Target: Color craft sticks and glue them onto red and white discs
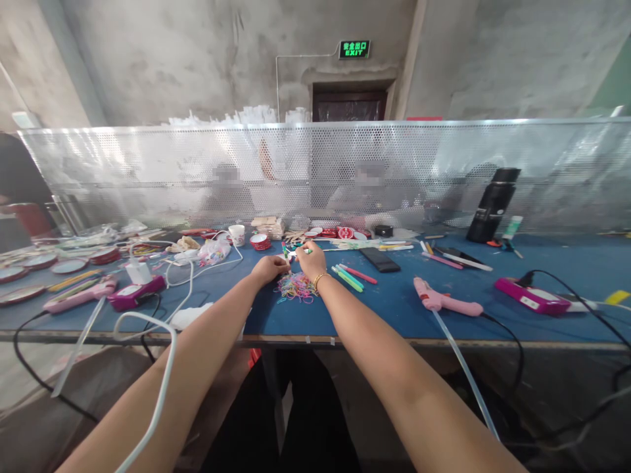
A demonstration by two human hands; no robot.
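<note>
My left hand [271, 268] and my right hand [311, 261] are close together over the far middle of the table, both with fingers closed. My left fingers pinch a small, slim upright piece with green on it [284, 250]; its kind is too small to tell. In my right hand is a slim white and green pen-like thing, mostly covered by the fingers. Just below the hands lies a loose heap of multicoloured rubber bands [296, 288]. Green and pink marker pens [349, 277] rest to the right of my right wrist, which wears a gold-coloured bracelet.
A black phone [379, 259] lies beyond the markers. Pink glue guns [446, 302] [81, 297] with cords flank my arms. A black bottle [493, 205] stands at right. A paper cup [236, 234] and red-rimmed discs [260, 242] sit before the perforated metal screen [296, 157].
</note>
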